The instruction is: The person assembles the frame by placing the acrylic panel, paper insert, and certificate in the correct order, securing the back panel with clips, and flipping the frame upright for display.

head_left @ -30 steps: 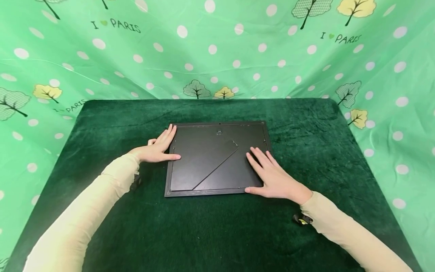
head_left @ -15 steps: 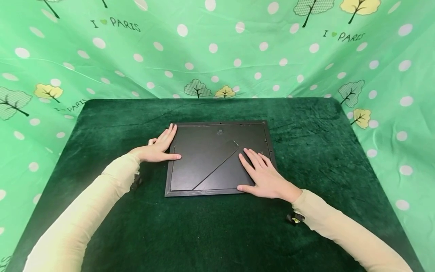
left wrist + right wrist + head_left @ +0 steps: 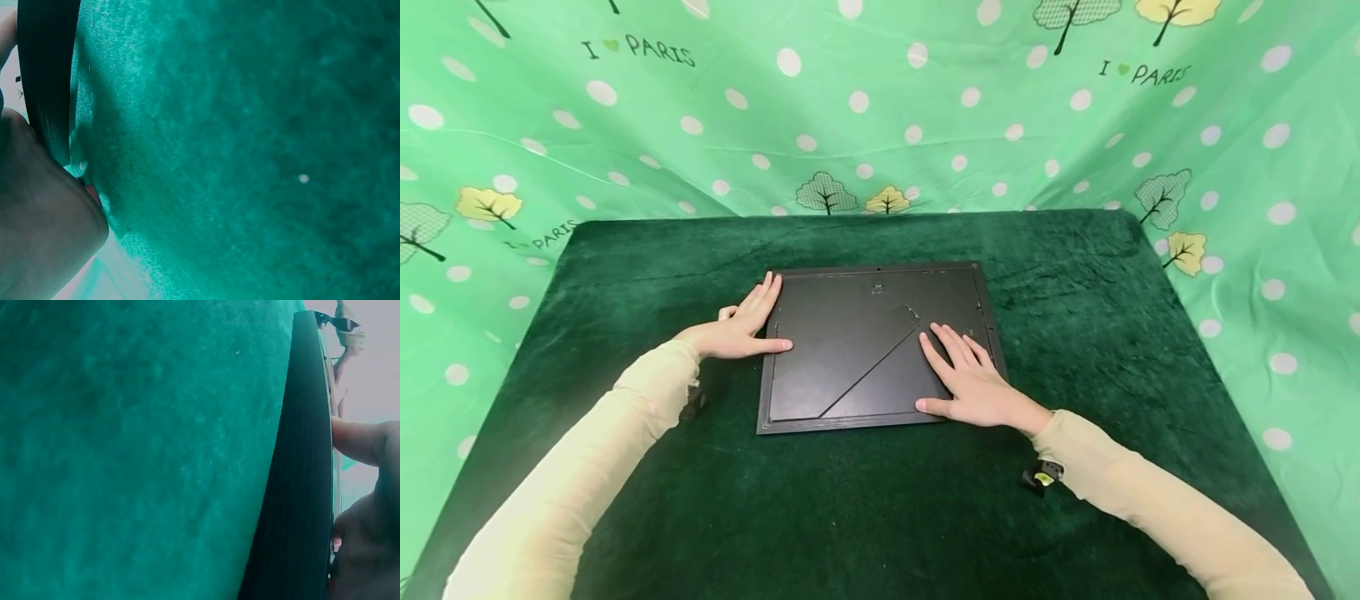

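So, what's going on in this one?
A person has both bare hands on a black picture frame, which lies flat on the dark green velvety cloth, backing side up. The left hand rests along the frame's left edge with its thumb over the back. The right hand lies with fingers spread over the right part, thumb by the near edge. Neither hand is lifting it.

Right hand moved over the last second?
Yes: the right hand has shifted left, judged against the yellow tree printed beyond the black frame.
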Demonstrator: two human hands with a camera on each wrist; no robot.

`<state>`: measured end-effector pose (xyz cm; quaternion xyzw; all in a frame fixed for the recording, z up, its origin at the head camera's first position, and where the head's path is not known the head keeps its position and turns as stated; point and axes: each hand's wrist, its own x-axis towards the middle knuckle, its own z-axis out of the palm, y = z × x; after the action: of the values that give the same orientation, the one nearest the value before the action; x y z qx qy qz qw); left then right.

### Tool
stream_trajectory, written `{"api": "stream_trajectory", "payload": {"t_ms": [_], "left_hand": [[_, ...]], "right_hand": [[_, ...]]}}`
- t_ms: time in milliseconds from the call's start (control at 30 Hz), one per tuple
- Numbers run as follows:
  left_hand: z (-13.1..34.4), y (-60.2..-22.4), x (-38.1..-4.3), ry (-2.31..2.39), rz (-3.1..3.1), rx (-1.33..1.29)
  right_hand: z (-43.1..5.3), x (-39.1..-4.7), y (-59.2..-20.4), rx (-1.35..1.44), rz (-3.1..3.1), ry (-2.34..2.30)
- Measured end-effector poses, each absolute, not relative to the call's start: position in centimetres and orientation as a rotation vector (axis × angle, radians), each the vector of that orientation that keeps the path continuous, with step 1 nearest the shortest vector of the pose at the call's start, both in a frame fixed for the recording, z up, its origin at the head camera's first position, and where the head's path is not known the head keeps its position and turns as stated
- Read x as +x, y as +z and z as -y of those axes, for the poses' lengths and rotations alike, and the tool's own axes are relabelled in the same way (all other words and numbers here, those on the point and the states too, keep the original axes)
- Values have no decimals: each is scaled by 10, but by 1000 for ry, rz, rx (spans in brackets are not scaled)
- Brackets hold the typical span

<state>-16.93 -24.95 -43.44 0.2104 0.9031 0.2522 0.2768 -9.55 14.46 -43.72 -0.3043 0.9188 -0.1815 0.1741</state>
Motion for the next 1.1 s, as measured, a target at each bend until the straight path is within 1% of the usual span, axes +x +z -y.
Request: {"api": "stream_trajectory", "payload": {"t_ms": [200, 667, 933, 1100], "left_hand": [[250, -437, -168, 688, -2431, 573], [251, -439, -167, 728, -2434, 581], [251, -438, -167, 712, -2428, 572], [251, -438, -167, 722, -2424, 574]], "right_hand": [[-142, -97, -438, -821, -2626, -578], [-141, -93, -443, -853, -2682, -567], [-138, -89, -446, -892, -2754, -430], [-138, -89, -447, -892, -2773, -429]]}}
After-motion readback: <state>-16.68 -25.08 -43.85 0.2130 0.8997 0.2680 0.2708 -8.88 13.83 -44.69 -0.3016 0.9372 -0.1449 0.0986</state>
